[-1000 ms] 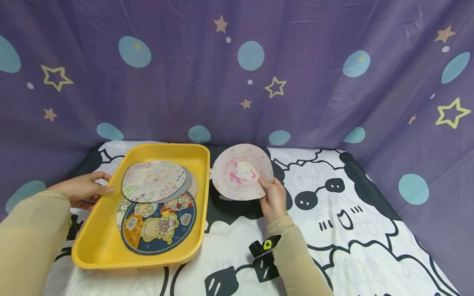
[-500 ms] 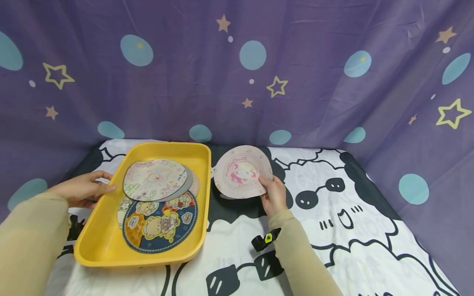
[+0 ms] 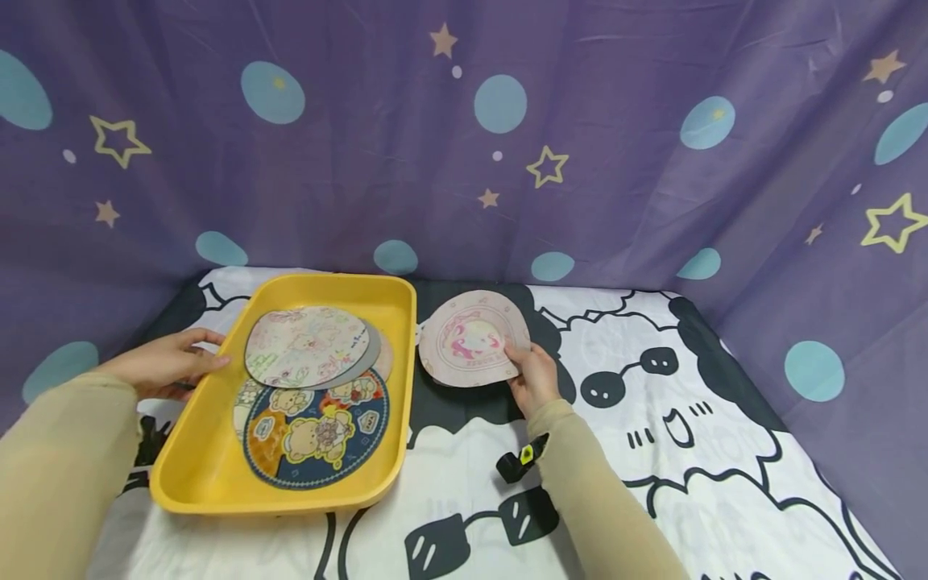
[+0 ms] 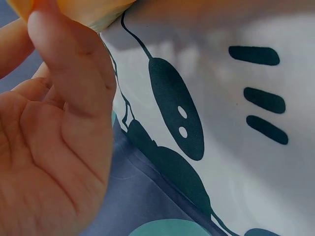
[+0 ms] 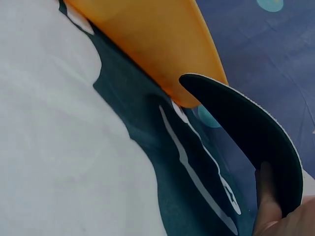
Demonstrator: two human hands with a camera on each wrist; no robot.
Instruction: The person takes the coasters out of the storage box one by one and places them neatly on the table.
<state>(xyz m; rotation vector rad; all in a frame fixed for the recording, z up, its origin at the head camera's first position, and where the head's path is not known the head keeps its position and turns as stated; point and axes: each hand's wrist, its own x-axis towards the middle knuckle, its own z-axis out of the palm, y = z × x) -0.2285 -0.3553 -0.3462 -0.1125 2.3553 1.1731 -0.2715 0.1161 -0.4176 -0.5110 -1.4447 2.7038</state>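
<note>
A pink round mat is held by the right hand at its right edge, the thumb laid on the printed face and fingers placed beneath, with the grip closed to the mat's thickness. The mat is raised off the cloth, just right of a yellow tray; whether mat and tray touch cannot be told. Its dark underside is shown from the right wrist. The tray's left rim is gripped by the left hand, the thumb set at the rim and some fingers partly hidden. Inside the tray, a pale scribbled mat is laid over a grey mat and the far part of a navy bear mat. A peach mat is partly covered at the right, and a cream mat at the left. The far side is closed off by a purple curtain.
</note>
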